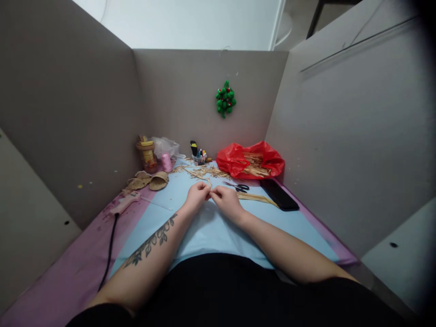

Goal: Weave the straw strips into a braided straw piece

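My left hand (197, 195) and my right hand (226, 202) meet above the pale blue cloth, fingertips almost touching. Both are closed in a pinch on a thin tan strip of straw (210, 182), whose end pokes up between them. Most of the strip is hidden by my fingers. Black scissors (242, 187) lie just beyond my right hand. Flat yellowish straw strips (259, 198) stretch from beside that hand to a black phone (279, 195). Past my fingers, short straw clippings (206, 171) are scattered over the cloth.
An open red plastic bag (235, 160) of straw stands back right. Back left are a jar (147, 156), a pink thread spool (166, 162) and a pen cup (199, 158). Woven pieces (158, 180) and a pink corded glue gun (125, 203) lie left. Grey partitions (190, 100) enclose the table.
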Available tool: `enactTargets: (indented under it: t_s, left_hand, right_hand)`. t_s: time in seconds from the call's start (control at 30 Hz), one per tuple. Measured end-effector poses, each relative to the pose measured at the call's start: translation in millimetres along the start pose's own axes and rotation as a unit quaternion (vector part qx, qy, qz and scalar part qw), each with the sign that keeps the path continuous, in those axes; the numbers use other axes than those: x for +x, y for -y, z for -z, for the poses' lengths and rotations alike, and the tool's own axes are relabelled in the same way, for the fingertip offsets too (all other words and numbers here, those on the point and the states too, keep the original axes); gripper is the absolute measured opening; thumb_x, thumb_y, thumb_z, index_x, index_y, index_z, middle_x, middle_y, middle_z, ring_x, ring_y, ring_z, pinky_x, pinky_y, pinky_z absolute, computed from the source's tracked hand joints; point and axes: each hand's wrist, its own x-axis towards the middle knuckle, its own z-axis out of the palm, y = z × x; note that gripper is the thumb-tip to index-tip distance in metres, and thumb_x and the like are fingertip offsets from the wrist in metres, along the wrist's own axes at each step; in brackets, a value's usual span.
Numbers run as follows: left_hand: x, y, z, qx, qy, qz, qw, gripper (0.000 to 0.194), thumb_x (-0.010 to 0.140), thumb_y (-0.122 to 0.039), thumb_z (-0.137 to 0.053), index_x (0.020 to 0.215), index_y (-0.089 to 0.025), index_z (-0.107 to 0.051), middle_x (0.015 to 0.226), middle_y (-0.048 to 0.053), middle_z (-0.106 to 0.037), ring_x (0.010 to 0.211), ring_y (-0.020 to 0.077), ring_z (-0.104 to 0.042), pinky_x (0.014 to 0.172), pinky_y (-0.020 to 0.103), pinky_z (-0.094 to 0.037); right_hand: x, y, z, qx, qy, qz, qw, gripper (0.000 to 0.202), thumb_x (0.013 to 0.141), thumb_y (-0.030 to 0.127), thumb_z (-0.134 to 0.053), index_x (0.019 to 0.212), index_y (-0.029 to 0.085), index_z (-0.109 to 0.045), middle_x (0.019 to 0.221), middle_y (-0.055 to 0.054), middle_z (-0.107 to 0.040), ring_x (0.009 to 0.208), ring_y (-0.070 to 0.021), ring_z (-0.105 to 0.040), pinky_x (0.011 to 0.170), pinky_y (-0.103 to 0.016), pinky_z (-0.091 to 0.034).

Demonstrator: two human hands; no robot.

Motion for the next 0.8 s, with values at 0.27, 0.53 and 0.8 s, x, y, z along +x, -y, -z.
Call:
enactTargets:
  t_s: [0.27, 0.53, 0.8]
  left_hand:
    - [3, 4, 1.4, -0.165, -0.010, 0.089, 0.982, 0.017, 0.060, -0.021, -0.062, 0.058, -0.014, -0.047, 0.046, -0.005, -0.047, 0.042, 0.0057, -0.043, 0.045, 0.019, -0.034]
    - [5, 4, 4.8, -0.211, -0.027, 0.087, 0.973, 0.019, 0.061, -0.020, -0.064, 0.058, -0.014, -0.046, 0.047, -0.004, -0.049, 0.041, 0.0059, -0.043, 0.044, 0.019, -0.033]
    - [-1, 0, -0.7, 0.012, 0.018, -0.029, 0.999, 0.019, 0.074, -0.030, -0.051, 0.062, -0.016, -0.047, 0.049, -0.004, -0.047, 0.046, 0.0075, -0.042, 0.049, 0.021, -0.034]
  right_hand:
    - [-8, 7, -5, -0.271, 0.033, 0.138, 0.952, 0.027, 0.088, 0.023, -0.041, 0.100, 0.014, -0.063, 0.081, -0.012, -0.063, 0.079, -0.0222, -0.052, 0.070, -0.031, -0.038]
    - [-10, 7, 1, -0.185, 0.009, 0.170, 0.968, 0.031, 0.085, 0.033, -0.047, 0.108, 0.017, -0.062, 0.089, -0.011, -0.060, 0.086, -0.0218, -0.051, 0.073, -0.032, -0.041]
    - [9, -13, 5, 0.239, 0.036, -0.130, 0.962, 0.027, 0.070, 0.037, -0.062, 0.086, 0.016, -0.058, 0.070, -0.002, -0.061, 0.062, -0.0139, -0.055, 0.057, -0.025, -0.042]
